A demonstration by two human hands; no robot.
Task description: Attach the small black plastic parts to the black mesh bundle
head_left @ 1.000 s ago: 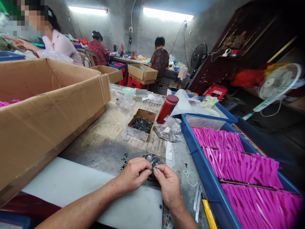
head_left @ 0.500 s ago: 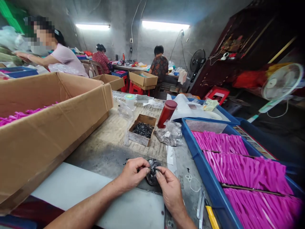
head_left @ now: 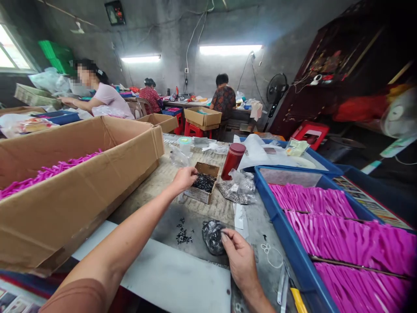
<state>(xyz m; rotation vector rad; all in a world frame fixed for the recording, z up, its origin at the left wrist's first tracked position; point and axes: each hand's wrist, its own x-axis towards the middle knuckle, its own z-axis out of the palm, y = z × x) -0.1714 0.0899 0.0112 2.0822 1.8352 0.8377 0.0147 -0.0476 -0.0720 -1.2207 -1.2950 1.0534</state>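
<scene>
My left hand (head_left: 185, 179) reaches out to the left side of a small cardboard box (head_left: 198, 195). Its fingers are drawn together over the box edge, and whatever they may hold is hidden. Small thin black pieces (head_left: 205, 182) fill the box. Nearer to me, my right hand (head_left: 239, 248) pinches the right side of a crumpled black plastic bag (head_left: 213, 237) between thumb and fingers. The bag rests on the dark tabletop. A loose scatter of black pieces (head_left: 184, 234) lies to the left of the bag.
A large carton (head_left: 81, 187) with magenta pieces stands left. At right is a blue crate (head_left: 276, 232) holding rows of magenta strips. A red canister (head_left: 232, 161), a clear bag of small parts (head_left: 239, 189) and a yellow-handled tool (head_left: 298, 300) lie between. Several people sit farther back.
My left hand has let go of the black bag and moved forward to the small box. The right hand stays on the bag. The view has shifted, uncovering the scattered black pieces.
</scene>
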